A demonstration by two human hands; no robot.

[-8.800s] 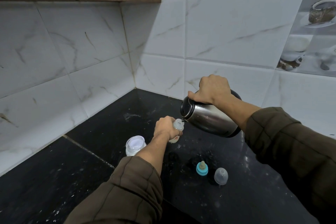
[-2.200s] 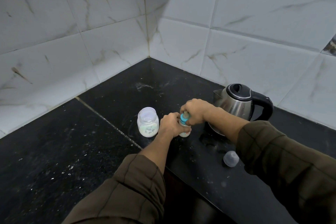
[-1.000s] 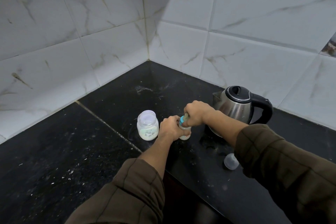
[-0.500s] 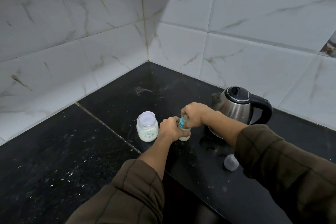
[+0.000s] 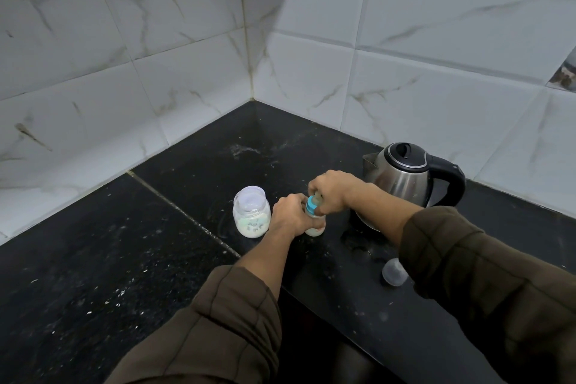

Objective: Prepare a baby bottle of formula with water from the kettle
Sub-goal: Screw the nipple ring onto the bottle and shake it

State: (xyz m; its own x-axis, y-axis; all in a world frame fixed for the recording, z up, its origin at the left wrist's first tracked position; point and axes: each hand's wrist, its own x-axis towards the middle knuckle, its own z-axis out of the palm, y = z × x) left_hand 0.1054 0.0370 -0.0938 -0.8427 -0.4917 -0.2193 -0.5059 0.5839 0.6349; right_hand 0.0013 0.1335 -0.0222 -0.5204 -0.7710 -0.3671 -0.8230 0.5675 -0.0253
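A small baby bottle (image 5: 315, 229) stands upright on the black counter (image 5: 124, 259) with whitish liquid low in it. My left hand (image 5: 288, 217) wraps around its body from the left. My right hand (image 5: 332, 192) pinches the blue teat ring (image 5: 310, 205) on the bottle's neck; the pale teat pokes up between my fingers. A steel kettle (image 5: 402, 179) with a black lid and handle stands upright just right of my hands. A clear jar of pale formula powder (image 5: 251, 212) stands just left of the bottle.
A clear dome-shaped bottle cap (image 5: 394, 272) lies on the counter under my right forearm. White marbled tile walls (image 5: 343, 72) meet in a corner behind. A seam (image 5: 180, 212) runs across the speckled counter. The counter's front edge drops off below my right arm.
Earlier my right hand poured from the kettle into the bottle; the kettle now stands on the counter and the blue teat ring sits on the bottle. Over the last second the hands barely moved.
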